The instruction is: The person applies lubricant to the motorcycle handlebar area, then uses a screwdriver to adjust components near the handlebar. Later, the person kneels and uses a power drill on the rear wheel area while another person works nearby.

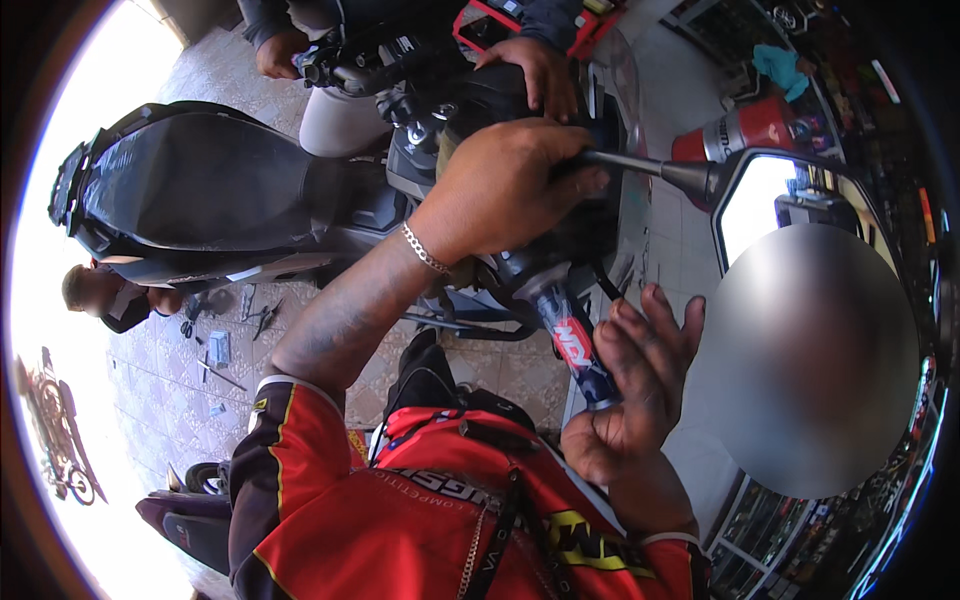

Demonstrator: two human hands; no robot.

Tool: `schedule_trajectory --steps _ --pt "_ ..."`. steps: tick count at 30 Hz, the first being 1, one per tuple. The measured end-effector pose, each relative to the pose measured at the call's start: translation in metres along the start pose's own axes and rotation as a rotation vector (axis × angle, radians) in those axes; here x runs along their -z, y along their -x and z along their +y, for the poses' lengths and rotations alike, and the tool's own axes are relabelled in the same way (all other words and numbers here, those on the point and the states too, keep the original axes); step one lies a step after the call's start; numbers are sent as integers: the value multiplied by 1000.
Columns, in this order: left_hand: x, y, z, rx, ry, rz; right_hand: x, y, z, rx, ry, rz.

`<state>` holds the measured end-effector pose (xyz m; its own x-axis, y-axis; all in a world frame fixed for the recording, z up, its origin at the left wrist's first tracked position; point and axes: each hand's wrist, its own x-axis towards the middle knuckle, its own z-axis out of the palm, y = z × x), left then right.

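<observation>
My left hand (515, 185) is closed around the base of a black mirror stem (640, 163), thumb along its underside. The stem runs right to a large angular motorcycle mirror (750, 205). Below, my right hand (640, 385) is at the outer end of the handlebar grip (572, 340), which is dark with a red patch. Its fingers are stretched out and raised beside the grip, and the palm is near the grip's end. A dark lever (606, 282) reaches toward those fingertips. The mirror's clamp is hidden behind my left hand.
Across the motorcycle, a co-worker's hand (540, 75) rests near the front and the other hand (280, 52) holds the far handlebar. The long black seat (200, 185) extends left. Pliers (265, 318) and a small blue box (218, 346) lie on the tiles near another person (125, 300).
</observation>
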<state>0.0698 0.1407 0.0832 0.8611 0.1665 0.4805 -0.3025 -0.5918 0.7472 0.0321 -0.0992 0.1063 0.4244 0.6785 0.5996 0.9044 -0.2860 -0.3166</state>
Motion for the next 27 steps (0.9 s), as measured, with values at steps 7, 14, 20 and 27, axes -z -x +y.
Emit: schedule_trajectory --steps 7,14,20,27 --pt "1 4 -1 -22 44 -1 15 14 -5 59 -61 242" --pt "3 -2 -3 30 -2 -4 -5 -5 7 102 -106 55" --pt "5 5 2 9 43 -10 9 29 18 62 -129 198" --pt "4 5 -5 -60 59 52 28 35 8 111 -107 390"
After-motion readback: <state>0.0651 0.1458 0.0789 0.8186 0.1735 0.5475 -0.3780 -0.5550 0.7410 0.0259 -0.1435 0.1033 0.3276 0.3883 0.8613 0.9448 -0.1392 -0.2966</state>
